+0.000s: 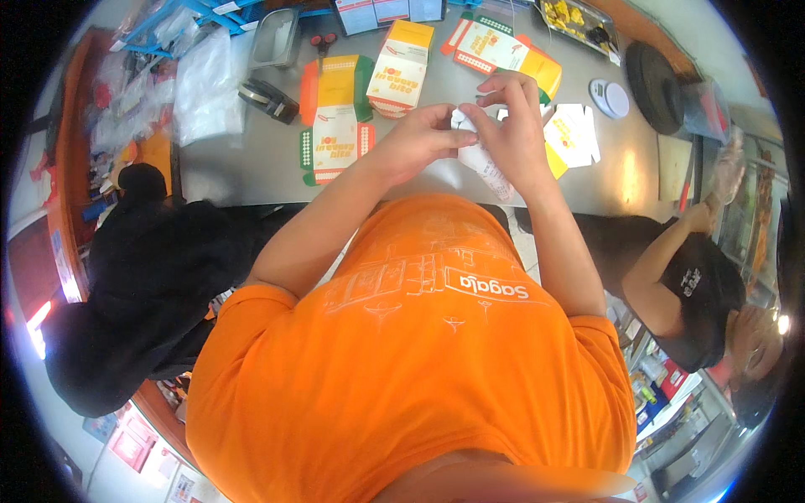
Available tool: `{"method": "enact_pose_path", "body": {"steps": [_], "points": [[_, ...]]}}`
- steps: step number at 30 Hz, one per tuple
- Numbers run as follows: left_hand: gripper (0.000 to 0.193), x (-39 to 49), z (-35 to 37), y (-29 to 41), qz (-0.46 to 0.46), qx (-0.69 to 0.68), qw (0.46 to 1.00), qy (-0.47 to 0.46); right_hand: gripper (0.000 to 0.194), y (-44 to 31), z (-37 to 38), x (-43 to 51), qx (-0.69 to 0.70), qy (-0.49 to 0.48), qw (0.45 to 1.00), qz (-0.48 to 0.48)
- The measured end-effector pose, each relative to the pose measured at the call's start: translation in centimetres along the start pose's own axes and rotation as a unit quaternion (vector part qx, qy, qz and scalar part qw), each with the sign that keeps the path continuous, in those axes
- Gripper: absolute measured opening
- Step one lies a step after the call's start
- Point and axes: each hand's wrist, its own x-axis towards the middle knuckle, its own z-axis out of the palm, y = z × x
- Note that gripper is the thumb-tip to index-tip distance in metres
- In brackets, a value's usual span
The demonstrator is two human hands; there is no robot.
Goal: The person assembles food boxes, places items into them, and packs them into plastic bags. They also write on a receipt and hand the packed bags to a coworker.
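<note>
Both of my hands hold a white slip of printed paper [489,171] in front of my body, above the front of the steel table. My left hand [418,139] pinches its upper part from the left between thumb and fingers. Thumb and fingertips of my right hand [512,126] grip the same upper end, while the lower part hangs down, curled. Beyond and around the hands lie printed cardboard food boxes: an unfolded one [335,135] to the left, a closed-looking one [399,75] in the middle, another unfolded one [497,53] and a partly hidden one [571,135] to the right.
On the steel table [264,170] are a tape dispenser [268,100], red-handled scissors [324,43], a metal container [275,38], clear plastic bags [210,88], a small scale [609,99] and a tray [613,53] with yellow pieces. Co-workers in black stand at left [170,264] and right [698,283].
</note>
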Motion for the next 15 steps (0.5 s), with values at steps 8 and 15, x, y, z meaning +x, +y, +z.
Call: {"method": "enact_pose_path", "body": {"steps": [8,15], "points": [[0.036,-0.3,-0.9,1.6,0.039,0.186,0.982,0.013,0.043,-1.7,-6.6,-3.4,-0.044,-0.197,0.959,0.199],[0.032,0.2,-1.9,4.3,0.056,0.360,0.929,-0.069,0.037,1.3,-9.2,-6.9,-0.031,-0.283,0.936,0.208]]}}
